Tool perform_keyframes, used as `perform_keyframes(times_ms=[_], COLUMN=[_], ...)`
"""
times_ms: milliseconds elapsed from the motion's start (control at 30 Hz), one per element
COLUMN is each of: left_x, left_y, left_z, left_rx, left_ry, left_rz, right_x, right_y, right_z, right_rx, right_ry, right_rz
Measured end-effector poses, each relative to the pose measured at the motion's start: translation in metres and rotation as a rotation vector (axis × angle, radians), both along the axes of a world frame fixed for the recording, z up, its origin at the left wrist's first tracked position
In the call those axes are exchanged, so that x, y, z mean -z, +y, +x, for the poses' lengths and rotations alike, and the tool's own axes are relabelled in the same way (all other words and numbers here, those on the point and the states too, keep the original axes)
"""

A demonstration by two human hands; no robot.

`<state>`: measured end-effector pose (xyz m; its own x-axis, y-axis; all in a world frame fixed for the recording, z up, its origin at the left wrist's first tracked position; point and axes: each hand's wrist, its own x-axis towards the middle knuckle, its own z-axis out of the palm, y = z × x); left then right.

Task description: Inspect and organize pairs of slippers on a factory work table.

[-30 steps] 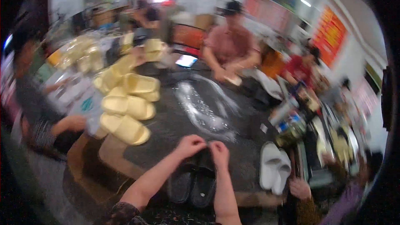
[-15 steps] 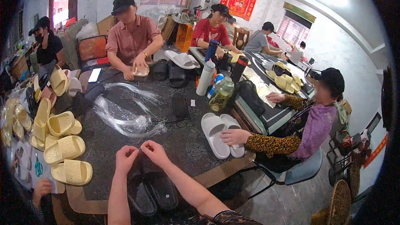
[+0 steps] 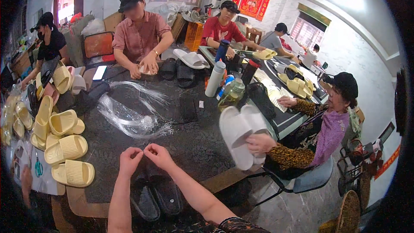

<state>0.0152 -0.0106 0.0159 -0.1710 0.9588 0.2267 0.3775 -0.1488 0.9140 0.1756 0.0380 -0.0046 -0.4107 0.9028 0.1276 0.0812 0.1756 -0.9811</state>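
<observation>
Over the near edge of the dark table my left hand [image 3: 130, 160] and my right hand [image 3: 157, 157] are close together, fingertips pinched. Whatever is between the fingers is too small to make out. Just beneath the hands, a pair of black slippers [image 3: 167, 196] sits between my forearms, its upper part dark and partly hidden. Beyond my fingers a loose bundle of clear plastic strands [image 3: 129, 121] is spread on the dark patterned tabletop [image 3: 185, 146].
Several cream slippers [image 3: 72, 173] are piled at the left, near teal scissors [image 3: 39, 167]. At the right a seated co-worker holds light grey slippers [image 3: 237, 136]. Bottles [image 3: 215, 79] and a small white tag [image 3: 201, 103] stand or lie farther back, with other people around.
The co-worker at the right has lifted the light grey slippers off the table. A person in red at the back now reaches to cream slippers. My hands stay nearly in place, still pinched.
</observation>
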Motion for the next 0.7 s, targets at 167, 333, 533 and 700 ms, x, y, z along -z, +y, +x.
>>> perform_keyframes(times_ms=[167, 333, 533, 700], left_x=[-0.004, 0.002, 0.016, 0.015], left_y=[0.001, -0.001, 0.006, 0.006], left_z=[0.001, -0.002, -0.005, -0.001], left_rx=[-0.052, 0.017, -0.07, -0.037], left_ry=[-0.055, -0.061, -0.135, -0.017], left_rz=[0.003, 0.002, 0.041, -0.015], right_x=[0.004, -0.004, 0.001, 0.008], right_y=[0.002, -0.004, -0.002, 0.003], right_z=[-0.003, -0.003, -0.004, -0.003], right_rx=[0.152, 0.081, 0.165, 0.113], right_ry=[0.154, 0.026, 0.142, 0.146], right_rz=[0.001, 0.034, 0.031, 0.0])
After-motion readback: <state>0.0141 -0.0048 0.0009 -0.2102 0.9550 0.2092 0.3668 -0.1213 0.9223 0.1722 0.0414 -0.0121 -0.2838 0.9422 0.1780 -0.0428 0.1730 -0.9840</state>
